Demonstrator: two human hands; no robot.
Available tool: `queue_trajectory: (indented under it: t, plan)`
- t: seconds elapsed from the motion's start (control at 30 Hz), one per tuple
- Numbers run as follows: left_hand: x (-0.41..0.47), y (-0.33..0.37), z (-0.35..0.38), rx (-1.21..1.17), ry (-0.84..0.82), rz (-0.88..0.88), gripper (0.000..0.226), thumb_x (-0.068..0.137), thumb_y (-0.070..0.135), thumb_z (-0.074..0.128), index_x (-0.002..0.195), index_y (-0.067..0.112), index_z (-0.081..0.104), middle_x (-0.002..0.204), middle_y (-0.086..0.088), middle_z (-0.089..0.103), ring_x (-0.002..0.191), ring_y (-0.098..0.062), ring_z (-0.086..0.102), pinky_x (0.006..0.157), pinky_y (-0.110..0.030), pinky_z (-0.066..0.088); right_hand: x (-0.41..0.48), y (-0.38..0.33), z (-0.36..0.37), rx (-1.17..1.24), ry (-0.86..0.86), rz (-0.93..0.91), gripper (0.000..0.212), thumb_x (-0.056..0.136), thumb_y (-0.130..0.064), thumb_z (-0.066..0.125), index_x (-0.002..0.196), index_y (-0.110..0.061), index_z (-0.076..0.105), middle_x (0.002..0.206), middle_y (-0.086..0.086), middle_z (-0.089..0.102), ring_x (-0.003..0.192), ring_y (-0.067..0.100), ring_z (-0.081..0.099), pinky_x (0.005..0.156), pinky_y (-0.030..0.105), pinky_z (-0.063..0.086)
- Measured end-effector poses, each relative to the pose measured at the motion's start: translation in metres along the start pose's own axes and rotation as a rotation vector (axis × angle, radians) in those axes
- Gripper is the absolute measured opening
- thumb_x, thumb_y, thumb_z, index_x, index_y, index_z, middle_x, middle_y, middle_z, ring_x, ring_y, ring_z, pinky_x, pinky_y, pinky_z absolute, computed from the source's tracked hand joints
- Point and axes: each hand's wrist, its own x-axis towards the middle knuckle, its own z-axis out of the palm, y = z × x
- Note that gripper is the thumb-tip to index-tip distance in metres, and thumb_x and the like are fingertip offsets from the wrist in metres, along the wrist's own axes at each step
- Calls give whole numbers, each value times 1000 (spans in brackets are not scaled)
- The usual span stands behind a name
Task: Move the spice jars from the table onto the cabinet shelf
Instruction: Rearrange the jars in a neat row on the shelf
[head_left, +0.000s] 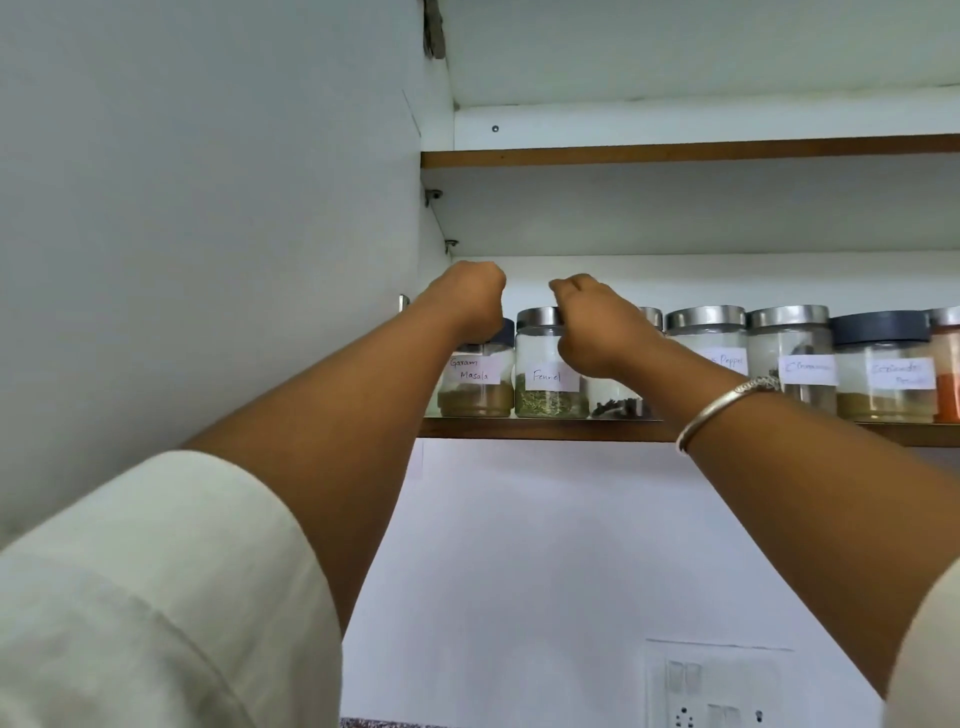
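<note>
- White wall and an open white cabinet fill the head view; the brown-edged cabinet shelf (519, 430) carries a row of glass spice jars, and I take the Fennel jar (545, 384) as my landmark.
- Just left of the Fennel jar, touching it, stands the Garam Masala jar (475, 384) with a dark lid.
- My left hand (467, 299) sits over that lid with its fingers curled away from the camera; I cannot tell whether they grip it.
- Just right of the Fennel jar is a jar of dark pieces (618, 402), mostly hidden by my right hand (597, 327). Its knuckles are bent above the Fennel jar's steel lid; I cannot tell if it holds anything.
- Further right of the Fennel jar: the Pepper jar (711, 338), two more labelled jars and an orange-filled one.
- A silver bangle (727, 405) circles the right wrist.
- Well below the Fennel jar, a switch plate (717, 686) is set in the wall.
</note>
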Motion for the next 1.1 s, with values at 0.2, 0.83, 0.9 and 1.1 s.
queue_trajectory:
  t: [0.2, 0.83, 0.9, 1.1]
  plan:
    - [18, -12, 11, 50, -121, -46, 29, 87, 24, 58, 108, 6, 67, 106, -12, 65, 94, -30, 59, 79, -34, 49, 21, -2, -1, -100, -65, -64, 37, 87, -15, 47, 122, -11, 57, 120, 13, 58, 107, 31, 53, 79, 33, 41]
    - [74, -25, 48, 327, -298, -105, 13, 88, 6, 47, 76, 6, 49, 74, -7, 46, 81, -28, 48, 76, -35, 43, 75, -25, 30, -271, -218, -39, 9, 91, -18, 54, 85, -12, 49, 71, 4, 45, 74, 23, 48, 64, 29, 38]
    - [78, -30, 54, 324, -280, -108, 13, 88, 5, 47, 76, 7, 49, 72, -7, 46, 79, -27, 48, 72, -34, 42, 79, -24, 37, -285, -214, -40, 10, 91, -16, 54, 84, -11, 49, 71, 4, 45, 66, 20, 46, 57, 28, 36]
    - [84, -22, 72, 346, -250, -142, 21, 89, 12, 51, 70, 7, 46, 69, -6, 43, 62, -21, 45, 67, -31, 39, 96, -18, 60, -281, -229, 17, 32, 91, -20, 55, 63, -10, 42, 67, 5, 44, 56, 17, 41, 47, 27, 31]
